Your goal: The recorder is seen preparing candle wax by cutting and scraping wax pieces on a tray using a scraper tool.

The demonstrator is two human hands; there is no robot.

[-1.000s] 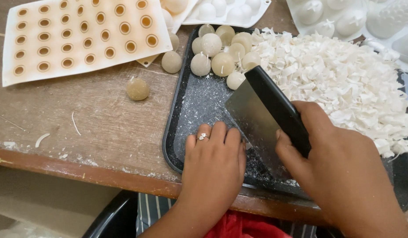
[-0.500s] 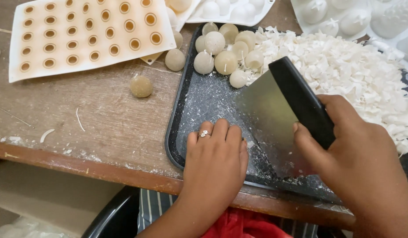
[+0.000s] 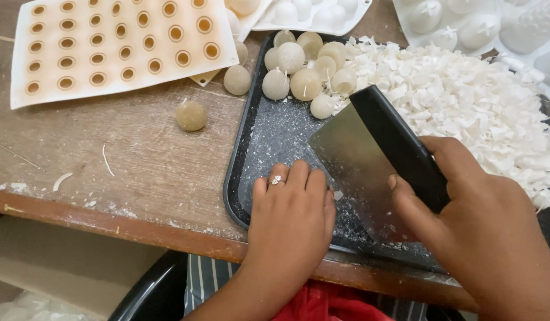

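Note:
My right hand (image 3: 471, 220) grips the black handle of a metal bench scraper (image 3: 358, 160), whose blade rests tilted on the dark tray (image 3: 242, 148). My left hand (image 3: 290, 217), a ring on one finger, lies fingers together, palm down on the tray's near left corner, just left of the blade; whether something is under it is hidden. A big heap of white wax shavings (image 3: 465, 101) fills the tray's right side. Several pale wax balls (image 3: 304, 68) are clustered at the tray's far end.
A cream silicone mould (image 3: 114, 47) with several round holes lies at far left on the wooden table (image 3: 126, 160). A loose wax ball (image 3: 191, 115) sits beside the tray. White moulds (image 3: 465, 24) stand at the back. The table edge runs near me.
The scraper and my right hand swung right, then came back a little toward my left hand. My left hand has stayed on the tray.

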